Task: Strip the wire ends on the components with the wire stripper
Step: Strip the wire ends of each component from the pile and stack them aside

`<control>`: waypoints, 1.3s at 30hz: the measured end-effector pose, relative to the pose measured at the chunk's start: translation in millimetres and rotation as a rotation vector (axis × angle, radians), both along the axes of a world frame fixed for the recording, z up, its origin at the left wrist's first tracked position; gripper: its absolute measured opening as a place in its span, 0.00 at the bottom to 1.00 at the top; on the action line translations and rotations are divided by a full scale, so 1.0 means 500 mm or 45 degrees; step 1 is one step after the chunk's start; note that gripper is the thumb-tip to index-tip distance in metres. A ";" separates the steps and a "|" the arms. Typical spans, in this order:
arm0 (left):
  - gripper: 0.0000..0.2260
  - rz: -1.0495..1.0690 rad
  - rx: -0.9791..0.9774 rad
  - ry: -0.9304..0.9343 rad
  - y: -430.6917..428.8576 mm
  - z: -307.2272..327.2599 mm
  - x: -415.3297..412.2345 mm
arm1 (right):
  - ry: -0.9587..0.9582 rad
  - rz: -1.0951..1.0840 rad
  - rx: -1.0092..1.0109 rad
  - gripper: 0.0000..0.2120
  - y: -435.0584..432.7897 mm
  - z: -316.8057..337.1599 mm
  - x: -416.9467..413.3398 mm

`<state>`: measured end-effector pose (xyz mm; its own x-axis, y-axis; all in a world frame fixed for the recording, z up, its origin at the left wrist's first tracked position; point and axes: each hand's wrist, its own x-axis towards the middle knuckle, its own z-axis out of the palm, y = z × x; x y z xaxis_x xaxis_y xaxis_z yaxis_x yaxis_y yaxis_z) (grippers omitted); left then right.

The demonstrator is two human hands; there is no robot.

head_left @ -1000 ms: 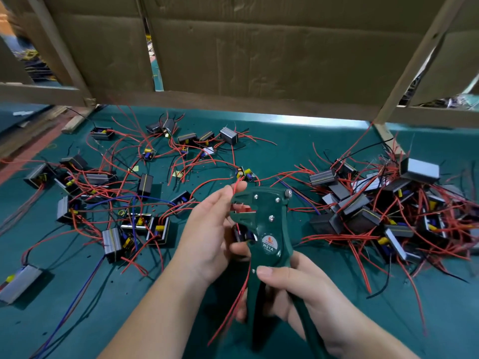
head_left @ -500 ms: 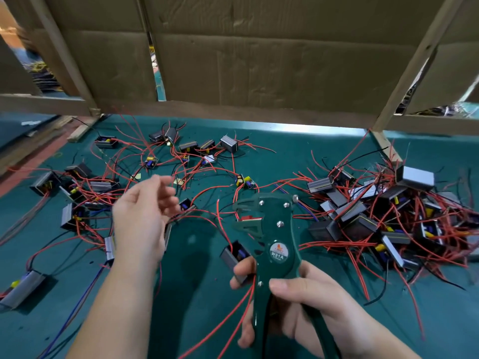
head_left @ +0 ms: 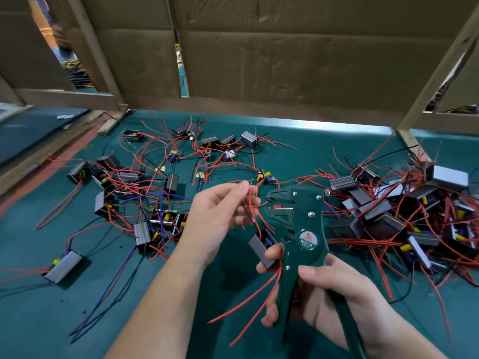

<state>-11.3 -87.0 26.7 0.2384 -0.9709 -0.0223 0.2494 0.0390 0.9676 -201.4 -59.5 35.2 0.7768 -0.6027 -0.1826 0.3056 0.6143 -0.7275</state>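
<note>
Across the teal-green table mat [head_left: 39,320]: a big tangled heap of grey box components with red leads [head_left: 414,216] sits at right, and a looser scatter of similar grey boxes [head_left: 141,235] lies left and far.

Near centre is the dark green pistol-style wire stripper [head_left: 303,224], head pointing far-left, jaws standing apart. My right hand [head_left: 337,299] is curled round both handles. Its fingertips also pin one small grey box component [head_left: 260,248] against the tool's left side. My left hand [head_left: 220,216] pinches a thin red insulated wire [head_left: 252,200] between thumb and fingers, just left of the jaws. Can't tell if the wire end is seated in them yet.

Handling, my read:
- **Wire:** light, floppy and springy. Pinch close to the free end or it buckles instead of feeding straight. Insulation looks slick, so pinch firmly.
- **Component:** weighs little and has a rigid casing. Lead joints are probably the weak spot, so hold the box and keep pull load off the leads.
- **Stripper:** stiff and sprung. Squeeze low on the handles for leverage.
</note>
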 end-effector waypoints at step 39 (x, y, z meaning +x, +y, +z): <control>0.16 0.514 0.871 -1.931 -0.034 0.084 0.155 | 0.251 -0.449 -0.282 0.27 -0.020 -0.014 -0.023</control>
